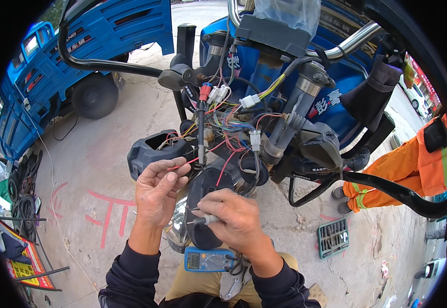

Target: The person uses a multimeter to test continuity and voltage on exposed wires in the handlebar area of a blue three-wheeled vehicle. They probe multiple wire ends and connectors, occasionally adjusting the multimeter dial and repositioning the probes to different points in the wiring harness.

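Observation:
My left hand pinches a thin red wire that runs up into the bundle of coloured wires at the front of a blue motor tricycle. A grey test probe is gripped in my right hand, its thin metal tip pointing left, apart from the wire in my left hand. Across my lap lies a blue multimeter, with pliers beside it and black leads near its right side. White plug connectors hang among the wires. A second red wire end dangles above my right hand.
Black bars curve round the front end. An open black housing sits left of the wires. To the right are a green tool case on the concrete and a person in orange workwear. A blue truck stands far left.

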{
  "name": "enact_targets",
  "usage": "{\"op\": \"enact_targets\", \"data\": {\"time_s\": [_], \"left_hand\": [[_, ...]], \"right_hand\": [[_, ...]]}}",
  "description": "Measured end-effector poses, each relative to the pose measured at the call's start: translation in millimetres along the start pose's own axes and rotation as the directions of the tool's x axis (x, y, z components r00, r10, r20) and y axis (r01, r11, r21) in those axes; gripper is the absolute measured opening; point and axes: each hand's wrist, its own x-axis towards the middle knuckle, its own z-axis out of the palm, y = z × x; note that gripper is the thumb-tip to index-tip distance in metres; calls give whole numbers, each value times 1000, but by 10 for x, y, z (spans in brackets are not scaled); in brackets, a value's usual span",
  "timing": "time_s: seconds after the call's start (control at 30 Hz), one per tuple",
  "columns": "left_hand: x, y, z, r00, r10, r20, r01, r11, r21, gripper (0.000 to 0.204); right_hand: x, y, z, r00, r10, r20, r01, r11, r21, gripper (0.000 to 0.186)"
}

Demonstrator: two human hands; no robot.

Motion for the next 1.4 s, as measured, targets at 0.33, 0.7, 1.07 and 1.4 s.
{"op": "enact_targets", "data": {"time_s": [0.33, 0.7, 1.07, 1.4], "left_hand": [[-79, -46, -9, 998, -32, -61, 34, 999, 34, 14], [-161, -142, -43, 994, -58, -88, 65, 995, 78, 12], [-166, -190, -62, 996, -42, -74, 47, 997, 66, 11], [-171, -204, -83, 996, -46, -78, 51, 997, 63, 12]], "right_hand": [[1, -32, -74, 999, -4, 37, 4, 1000, -11, 35], [-6, -50, -114, 997, -7, 72, 8, 1000, -22, 33], [-38, -16, -88, 994, 6, 107, -1, 999, -44, 37], [-36, -29, -95, 995, 30, 97, -25, 998, -50, 34]]}}
